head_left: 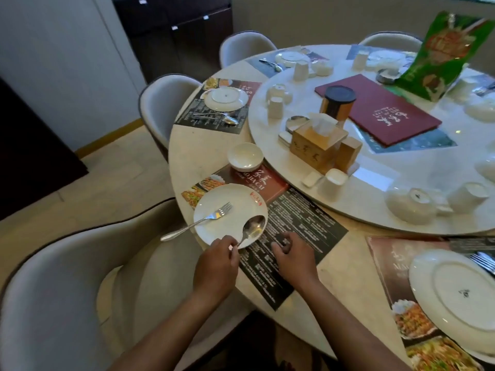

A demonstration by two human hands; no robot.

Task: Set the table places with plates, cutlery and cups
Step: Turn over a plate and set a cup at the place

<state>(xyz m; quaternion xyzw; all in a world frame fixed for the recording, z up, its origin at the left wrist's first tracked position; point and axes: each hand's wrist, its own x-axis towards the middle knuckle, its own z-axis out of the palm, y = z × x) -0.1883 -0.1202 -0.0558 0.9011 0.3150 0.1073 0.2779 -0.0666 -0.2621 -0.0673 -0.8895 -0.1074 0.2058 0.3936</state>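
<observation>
Hands at the near place: left hand (pixel 218 257) pinches a spoon (pixel 251 228), right hand (pixel 292 257) rests on the placemat (pixel 302 223).

Left fingers and thumb nip the spoon's handle, its bowl lying on the plate (pixel 227 212) rim, probably to lift it off to the mat. Right fingers are curled against the mat and hold nothing, likely steadying it. 1 fork (pixel 199 221) lies across the plate, handle overhanging the table (pixel 198 153) edge. Beyond the mat sits 1 bowl (pixel 245 156).

White plate (pixel 227 218) on the placemat (pixel 294 226), fork (pixel 198 222) and spoon (pixel 253 227) across it.
</observation>
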